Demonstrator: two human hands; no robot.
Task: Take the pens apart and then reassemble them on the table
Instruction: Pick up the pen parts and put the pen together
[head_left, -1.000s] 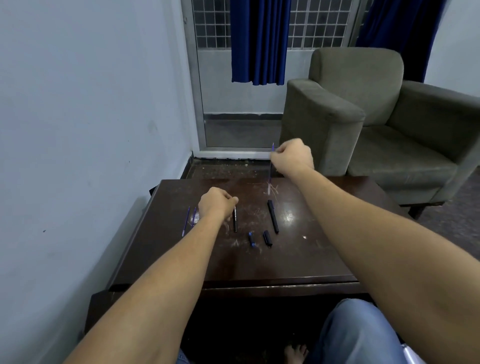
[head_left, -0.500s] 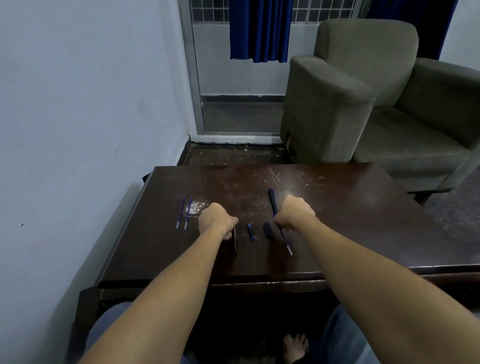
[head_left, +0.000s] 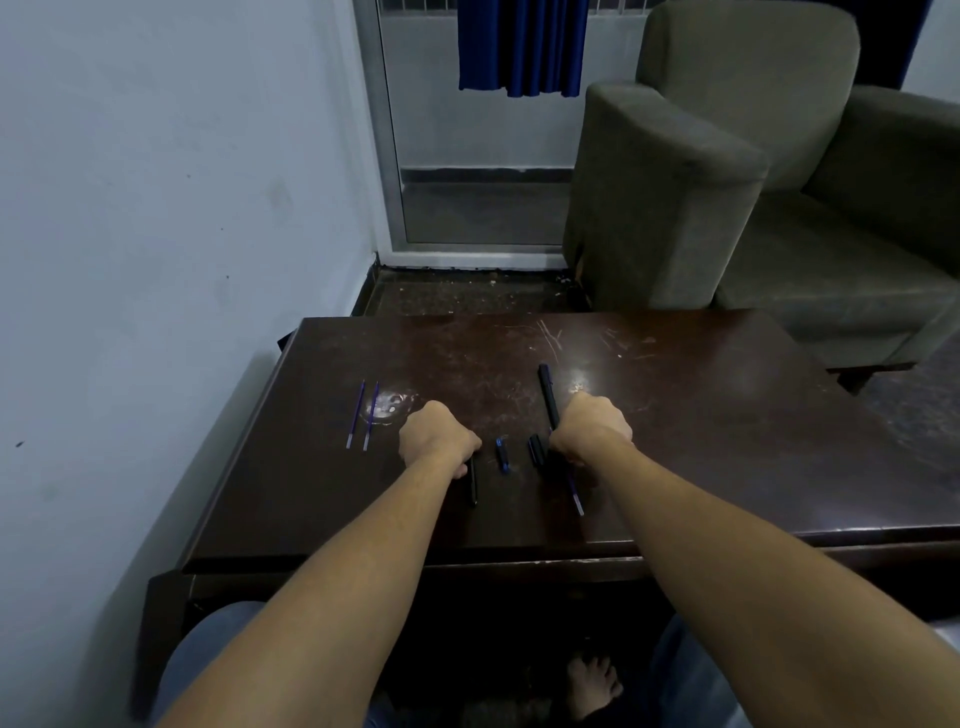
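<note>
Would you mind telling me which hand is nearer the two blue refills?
Left. The left hand is just right of the refills; the right hand is farther right.

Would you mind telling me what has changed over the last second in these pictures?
The right hand, raised a second ago with a thin refill, came down to the table; the refill now pokes out beneath it. The left hand stayed on its black pen piece. The two blue refills, small caps and long barrel lie unmoved.

Looks like a home sitting room. Upholstered grey-green armchair (head_left: 727, 208) at upper right, dark scratched wooden coffee table (head_left: 675, 441) low in the centre. Blue curtain (head_left: 522, 47) over a glazed door (head_left: 467, 156) at top, plain wall (head_left: 156, 208) filling the left.
</note>
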